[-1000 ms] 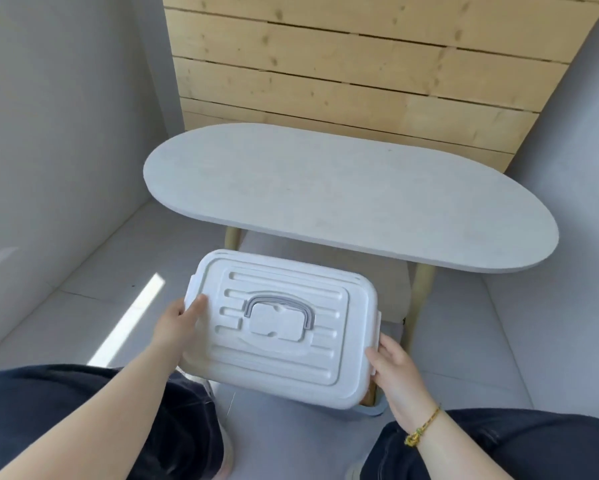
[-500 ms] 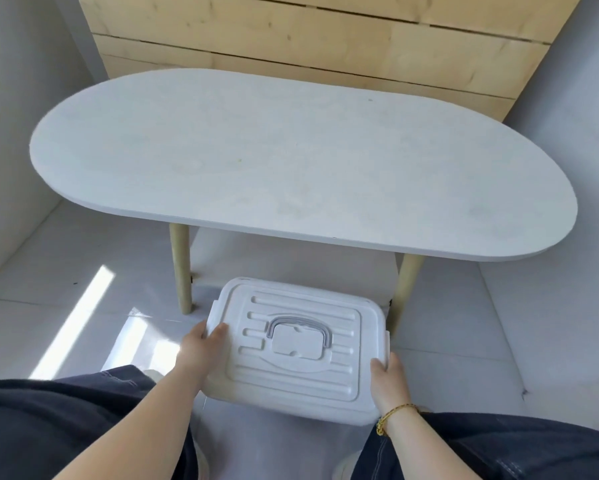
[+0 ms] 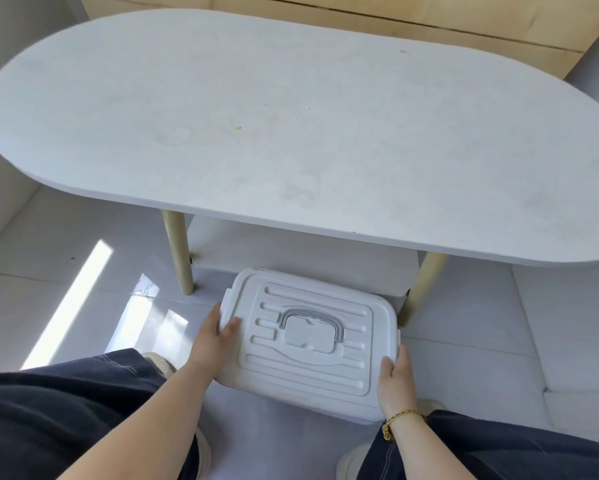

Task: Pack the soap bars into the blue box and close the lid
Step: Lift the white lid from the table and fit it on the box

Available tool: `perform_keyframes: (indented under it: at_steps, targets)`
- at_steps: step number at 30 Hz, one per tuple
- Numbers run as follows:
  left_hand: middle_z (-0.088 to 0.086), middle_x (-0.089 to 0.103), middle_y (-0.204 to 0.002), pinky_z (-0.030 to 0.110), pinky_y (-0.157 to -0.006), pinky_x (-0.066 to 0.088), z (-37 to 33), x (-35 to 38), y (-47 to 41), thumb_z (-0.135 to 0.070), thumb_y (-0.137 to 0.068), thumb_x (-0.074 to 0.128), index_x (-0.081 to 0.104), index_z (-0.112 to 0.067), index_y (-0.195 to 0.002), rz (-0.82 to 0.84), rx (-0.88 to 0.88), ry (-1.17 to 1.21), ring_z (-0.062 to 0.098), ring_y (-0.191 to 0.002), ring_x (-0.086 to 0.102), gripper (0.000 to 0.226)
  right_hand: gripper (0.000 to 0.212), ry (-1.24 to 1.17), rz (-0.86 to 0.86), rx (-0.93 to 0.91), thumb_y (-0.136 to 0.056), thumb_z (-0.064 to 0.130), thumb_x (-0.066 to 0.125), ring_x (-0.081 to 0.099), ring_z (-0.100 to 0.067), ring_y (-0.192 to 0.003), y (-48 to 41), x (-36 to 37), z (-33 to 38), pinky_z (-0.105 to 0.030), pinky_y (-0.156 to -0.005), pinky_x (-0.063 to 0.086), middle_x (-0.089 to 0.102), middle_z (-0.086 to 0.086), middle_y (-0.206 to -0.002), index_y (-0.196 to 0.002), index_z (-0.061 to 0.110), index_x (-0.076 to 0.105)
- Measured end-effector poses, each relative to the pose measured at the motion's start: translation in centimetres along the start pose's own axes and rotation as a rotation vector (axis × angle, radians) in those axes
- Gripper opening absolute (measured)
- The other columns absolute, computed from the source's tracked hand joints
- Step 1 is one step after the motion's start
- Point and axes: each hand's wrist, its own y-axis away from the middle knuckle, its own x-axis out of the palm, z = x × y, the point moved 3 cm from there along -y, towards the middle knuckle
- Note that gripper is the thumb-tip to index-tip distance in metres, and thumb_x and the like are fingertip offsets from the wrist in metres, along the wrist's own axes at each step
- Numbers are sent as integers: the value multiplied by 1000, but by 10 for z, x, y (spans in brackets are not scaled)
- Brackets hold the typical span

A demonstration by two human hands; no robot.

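A box with a white ribbed lid and a grey fold-down handle is held low over the floor, in front of the table's near edge. The lid is on, and it hides the box body and whatever is inside. My left hand grips the box's left end, thumb on top of the lid. My right hand grips the near right corner; a gold bracelet is on that wrist. No soap bars are in view.
A white oval table on pale wooden legs fills the upper view, with a lower shelf beneath it. A wood-plank wall stands behind. My knees in dark trousers and light shoes flank the box on the grey tiled floor.
The box, held in both hands, has come down from near table height to close above the floor. The view has tilted down and moved closer to the table.
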Motion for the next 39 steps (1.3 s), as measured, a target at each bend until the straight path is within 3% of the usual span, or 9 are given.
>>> perform_keyframes:
  at_steps: [7,11,15,19,22,26,30,33,39]
  targets:
    - [4,49,-134,30,-92,30,18,-4,-5,-26,-94,41,34,-23,-136,34,-60,2,25,-121,45,43,52,10,-12,-34,-97,9,28,19,-24,-141,13,12,-10,-31,-114,16,16,-11,-154,-145,6,9]
    - [7,48,-136,33,-95,34,18,-5,-10,-27,-93,45,33,-23,-136,80,-83,37,27,-119,46,45,52,-13,20,10,-98,10,28,27,-26,-137,8,10,-12,-34,-111,24,20,-11,-153,-145,8,9]
    - [7,30,-147,41,-97,38,30,-10,-9,-35,-84,59,6,-20,-143,137,-409,361,30,-125,41,81,48,-182,53,167,-94,15,43,48,-29,-110,2,3,-10,-36,-92,40,38,-18,-142,-138,17,25]
    - [11,33,-146,42,-102,37,33,-12,-15,-28,-80,65,9,-14,-143,107,-444,393,31,-123,44,86,90,-346,92,426,-82,39,61,38,-33,-131,-5,0,-23,-46,-108,34,28,-13,-150,-146,13,3]
    - [13,48,-134,40,-91,45,27,-15,-18,-17,-78,69,33,-11,-134,18,-351,335,31,-109,54,67,90,-377,100,441,-81,34,64,40,-33,-129,-9,-2,-23,-45,-104,37,31,-15,-148,-147,13,7]
    - [1,61,-78,27,-56,42,14,-17,-15,-10,-76,69,57,-9,-90,-41,-185,203,24,-74,56,18,85,-377,63,405,-80,27,67,45,-32,-124,-10,-4,-18,-42,-97,40,38,-16,-143,-145,11,15]
    - [4,58,-82,31,-68,41,10,-11,-8,-13,-82,62,56,-14,-92,-112,-108,187,25,-80,53,12,65,-320,-32,339,-78,19,70,55,-28,-97,-7,-5,-14,-40,-84,48,54,-16,-118,-131,2,36]
    - [2,57,-77,33,-74,39,10,-7,-3,-16,-85,56,57,-17,-91,-152,-61,152,26,-81,51,6,41,-217,-76,229,-82,16,65,50,-22,-80,-6,-5,-7,-29,-69,39,56,-17,-101,-113,-1,45]
    - [1,57,-80,32,-74,38,9,-4,-2,-17,-86,54,56,-20,-90,-179,-51,152,25,-82,51,6,46,53,-188,107,-94,27,45,57,-37,-98,-3,3,-3,-37,-78,43,58,-24,-115,-129,-1,35]
